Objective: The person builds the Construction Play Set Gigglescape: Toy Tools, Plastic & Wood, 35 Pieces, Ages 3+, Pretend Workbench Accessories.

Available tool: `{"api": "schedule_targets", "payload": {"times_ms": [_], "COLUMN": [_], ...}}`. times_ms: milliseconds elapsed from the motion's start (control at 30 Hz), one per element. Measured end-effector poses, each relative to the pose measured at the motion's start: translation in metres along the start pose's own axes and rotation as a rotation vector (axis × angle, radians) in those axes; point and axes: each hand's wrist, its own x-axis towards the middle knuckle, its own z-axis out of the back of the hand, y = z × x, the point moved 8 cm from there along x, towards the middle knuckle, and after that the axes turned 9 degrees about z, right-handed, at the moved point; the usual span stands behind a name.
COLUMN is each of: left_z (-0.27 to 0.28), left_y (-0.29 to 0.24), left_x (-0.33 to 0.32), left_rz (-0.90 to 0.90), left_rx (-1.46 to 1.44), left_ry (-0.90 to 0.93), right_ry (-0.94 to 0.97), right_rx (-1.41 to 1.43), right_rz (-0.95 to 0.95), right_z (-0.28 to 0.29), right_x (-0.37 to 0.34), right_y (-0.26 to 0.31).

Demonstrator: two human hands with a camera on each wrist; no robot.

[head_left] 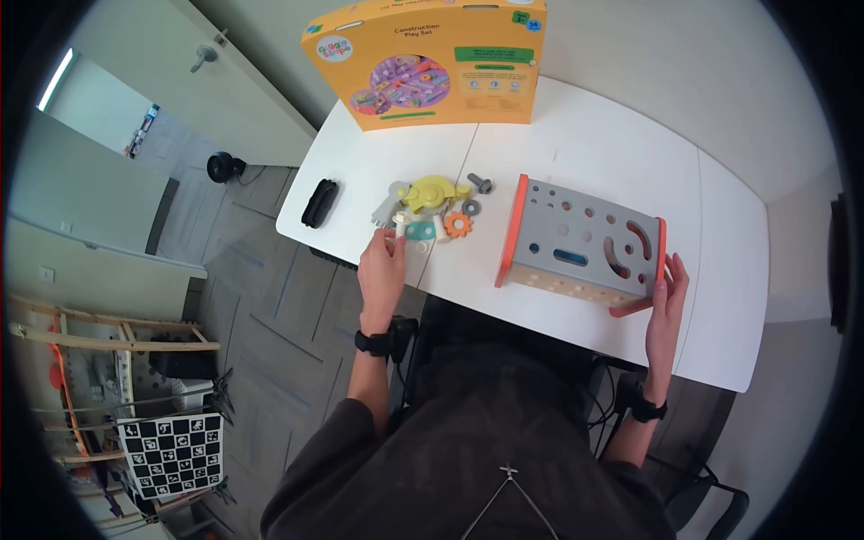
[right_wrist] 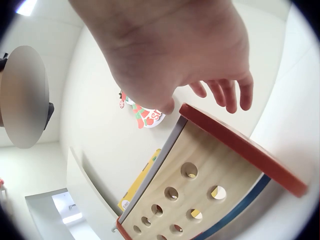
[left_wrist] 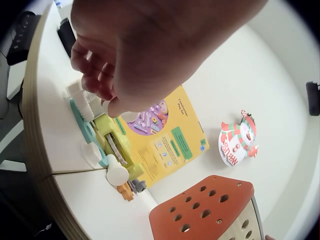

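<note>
A: Starting with the holed wooden box (head_left: 580, 223): found where, and handled how?

B: Stands right of centre in the head view, on the white worktop (head_left: 589, 148). Looks stiff and hollow, so probably moderate in weight and hardly fragile. Could slide if nudged. Best steadied by the orange end panels (head_left: 514, 227).

A: And with the right hand (head_left: 668, 301)?

B: Rests at the panel on the box's right end, fingers extended rather than wrapped round. Can't tell how firmly pressed.

A: And with the left hand (head_left: 382, 270)?

B: Pinches a small white peg (head_left: 401, 219) between thumb and fingertips, left of centre. Seems light, hard and smooth, perhaps liable to slip or roll. Best taken across the shank.

A: Crowded by what?

B: Hemmed in by a gray piece (head_left: 389, 209), a yellow-green piece (head_left: 434, 191), a teal strip (head_left: 419, 231) and a second white piece (head_left: 440, 228). Farther right, an orange gear (head_left: 450, 224) and a gray bolt (head_left: 481, 184). Easily knocked by a low sweep towards the box.

A: Farther out?

B: Toward the worktop's left end, a black case (head_left: 319, 203), well apart. At the top, behind the loose pieces, a yellow carton (head_left: 432, 85), blocking reach that way. On the wall in the left wrist view, a snowman decoration (left_wrist: 240, 142), out of the way.
</note>
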Motion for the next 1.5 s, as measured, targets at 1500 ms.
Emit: {"api": "schedule_targets", "payload": {"times_ms": [1500], "left_z": [-0.022], "left_y": [0.035], "left_x": [0.010], "left_rz": [0.086], "left_rx": [-0.591], "left_ry": [0.070], "right_ry": [-0.096], "right_rx": [0.016], "right_rz": [0.030], "right_z": [0.015], "right_x": [0.005], "right_y": [0.000]}}
